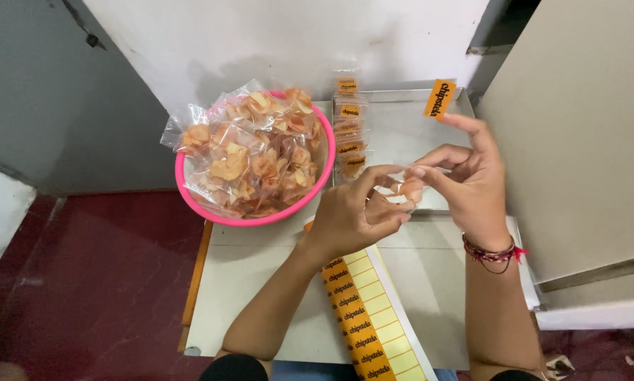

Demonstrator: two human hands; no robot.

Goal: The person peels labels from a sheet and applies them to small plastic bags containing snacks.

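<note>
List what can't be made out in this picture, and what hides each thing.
- Small clear packet, head view: mostly covered by the left hand and right hand.
- Sticker sheet: its top lies under the left hand, its bottom is cut off by the frame edge.
- Pink bowl: the inside is hidden by chip packets.
- Metal tray: its near rim is behind the hands.

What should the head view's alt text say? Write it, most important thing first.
Two bare hands meet over a metal tray; the right hand has an orange sticker on a fingertip, the left hand pinches something small. Nearby: a pink bowl of bagged chips and a sticker sheet.
</note>
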